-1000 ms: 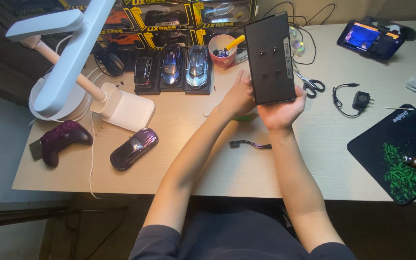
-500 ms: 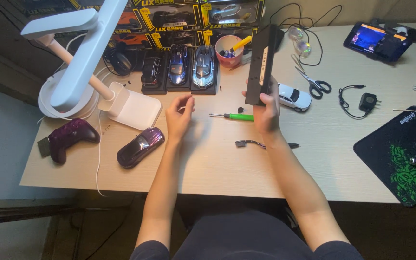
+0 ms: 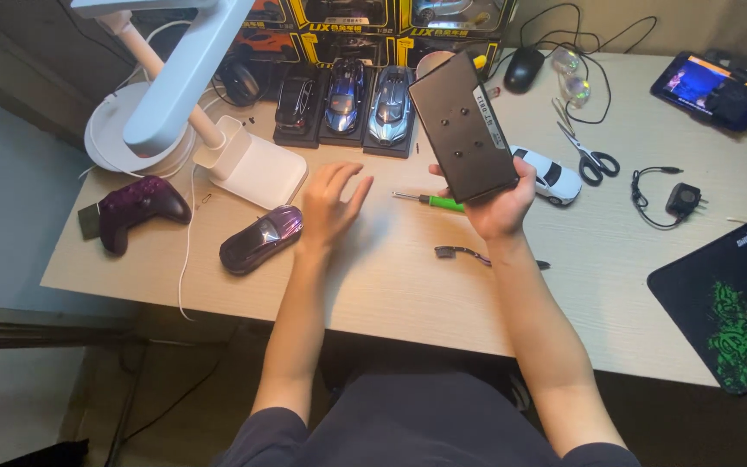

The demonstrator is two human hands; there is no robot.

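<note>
My right hand [image 3: 501, 206] holds a flat black rectangular base plate [image 3: 462, 128] tilted up over the desk, its underside with small screw holes facing me. My left hand [image 3: 332, 201] hovers open above the desk, fingers spread, nearest the purple toy car [image 3: 260, 239]. A green-handled screwdriver [image 3: 430, 201] lies between my hands. A white toy car [image 3: 551, 175] sits just right of the plate. A small black strap-like piece [image 3: 464, 253] rests below my right wrist.
Three model cars on black bases [image 3: 342, 104] line the back, with boxed cars behind. A white desk lamp [image 3: 185, 95] stands at the left beside a purple game controller [image 3: 136, 207]. Scissors [image 3: 587, 151], a charger [image 3: 681, 200], a phone [image 3: 716, 79] and a black mouse pad [image 3: 731, 303] lie on the right.
My left hand let go of the black plate and moved left and down over the desk. My right hand alone now holds the plate, turned flat side toward me, uncovering the white car and screwdriver.
</note>
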